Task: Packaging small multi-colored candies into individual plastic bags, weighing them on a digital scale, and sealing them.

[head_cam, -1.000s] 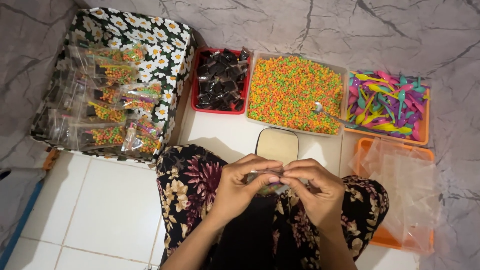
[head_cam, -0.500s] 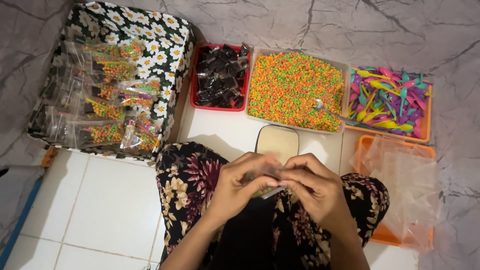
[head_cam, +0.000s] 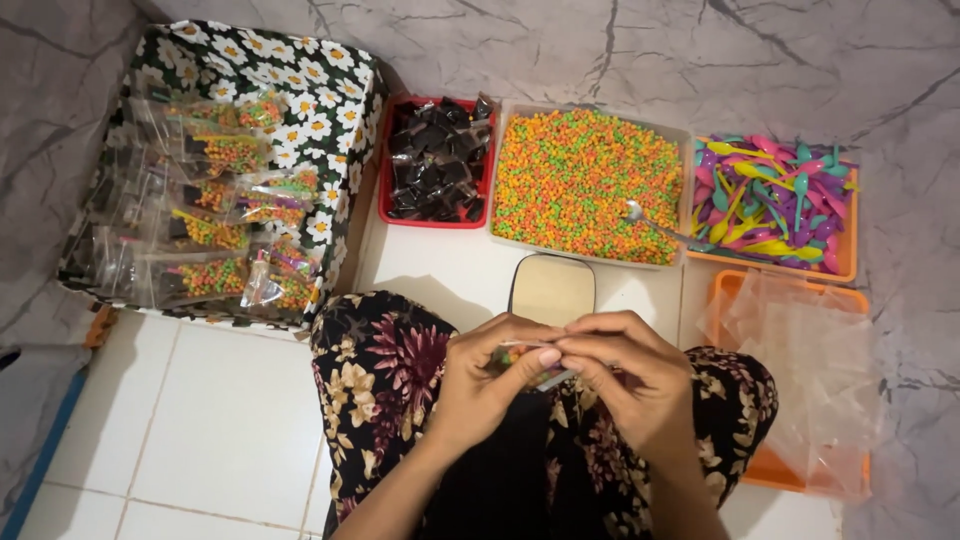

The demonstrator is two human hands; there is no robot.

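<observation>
Small clear packet [head_cam: 535, 365] pinched between left hand [head_cam: 490, 385] and right hand [head_cam: 625, 375] over the lap, both hands closed on it, tray of coloured beads [head_cam: 580, 185] beyond the hands, empty bags [head_cam: 800, 370] beside the right hand.

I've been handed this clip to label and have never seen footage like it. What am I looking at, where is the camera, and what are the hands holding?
There is no machine here: a person sits on a tiled floor, and the camera is worn on their head, looking down at their lap. The left hand and right hand meet over the knees, together pinching a small clear packet with colourful contents; most of it is hidden by the fingers. Ahead lie a red tray of dark wrapped pieces, a tray of orange and green beads with a metal spoon in it, and an orange tray of coloured plastic spoons. On the right is an orange tray of empty clear bags. On the left, a flower-patterned box holds filled packets.
</observation>
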